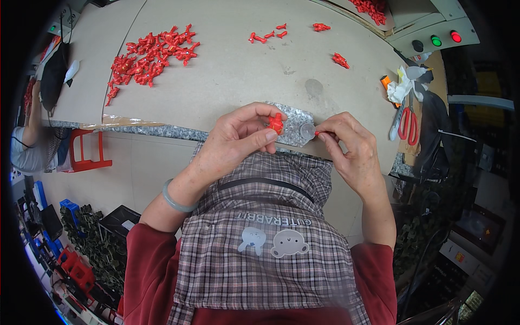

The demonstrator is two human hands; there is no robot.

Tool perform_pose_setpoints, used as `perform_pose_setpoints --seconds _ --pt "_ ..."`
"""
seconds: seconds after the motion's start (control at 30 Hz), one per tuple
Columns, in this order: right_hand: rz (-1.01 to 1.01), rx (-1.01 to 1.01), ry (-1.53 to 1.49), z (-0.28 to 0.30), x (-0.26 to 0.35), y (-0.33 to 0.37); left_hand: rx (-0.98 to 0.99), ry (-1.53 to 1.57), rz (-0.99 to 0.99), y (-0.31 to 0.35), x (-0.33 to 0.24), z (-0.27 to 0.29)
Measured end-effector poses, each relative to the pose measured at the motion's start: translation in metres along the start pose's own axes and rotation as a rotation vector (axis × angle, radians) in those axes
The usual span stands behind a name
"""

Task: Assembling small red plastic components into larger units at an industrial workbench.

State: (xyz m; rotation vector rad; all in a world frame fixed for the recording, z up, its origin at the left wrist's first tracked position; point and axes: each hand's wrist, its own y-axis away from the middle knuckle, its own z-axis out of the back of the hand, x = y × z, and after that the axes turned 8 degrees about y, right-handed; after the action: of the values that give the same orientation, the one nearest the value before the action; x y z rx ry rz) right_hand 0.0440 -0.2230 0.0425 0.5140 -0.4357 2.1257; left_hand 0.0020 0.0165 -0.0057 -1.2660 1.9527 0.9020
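The left hand (pixel 244 132) is partly curled, thumb and fingers closed on a red figure (pixel 277 124), held near the front edge of the worktable (pixel 233 76). The right hand (pixel 351 145) is bent into a pinch, with a small red part (pixel 317 133) at its fingertips; the rest of that part is hidden. The 2 hands are apart. Between them, a clear round dish (pixel 307 131) sits on a speckled grey patch (pixel 292 116), just beside the right fingertips; contact cannot be determined.

A heap of red figures (pixel 154 57) lies at the table's upper left. Loose red pieces (pixel 261 38) lie near the far side, with 2 separate red figures (pixel 340 60) to their right. Red-handled scissors (pixel 408 129) rest at the right end, beside a crumpled white tissue (pixel 400 89).
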Motion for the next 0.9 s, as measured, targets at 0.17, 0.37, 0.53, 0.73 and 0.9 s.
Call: perform_pose_setpoints --seconds 0.17,0.37,0.53,0.73,0.9 --pt "-0.215 -0.041 -0.295 -0.005 -0.006 0.003 0.021 -0.064 0.02 0.0 -0.001 -0.005" --pt "-0.39 0.044 -0.722 -0.006 -0.013 0.01 0.045 -0.044 0.036 -0.001 0.0 -0.011" --pt "-0.383 0.005 -0.914 -0.007 -0.013 0.011 0.068 -0.06 0.04 -0.001 -0.001 -0.014" --pt "-0.311 -0.06 -0.896 -0.011 -0.005 0.016 0.085 -0.048 0.019 -0.002 0.003 -0.015" --pt "-0.205 -0.136 -0.675 -0.018 0.01 0.016 0.102 -0.051 0.046 -0.001 0.001 -0.018"
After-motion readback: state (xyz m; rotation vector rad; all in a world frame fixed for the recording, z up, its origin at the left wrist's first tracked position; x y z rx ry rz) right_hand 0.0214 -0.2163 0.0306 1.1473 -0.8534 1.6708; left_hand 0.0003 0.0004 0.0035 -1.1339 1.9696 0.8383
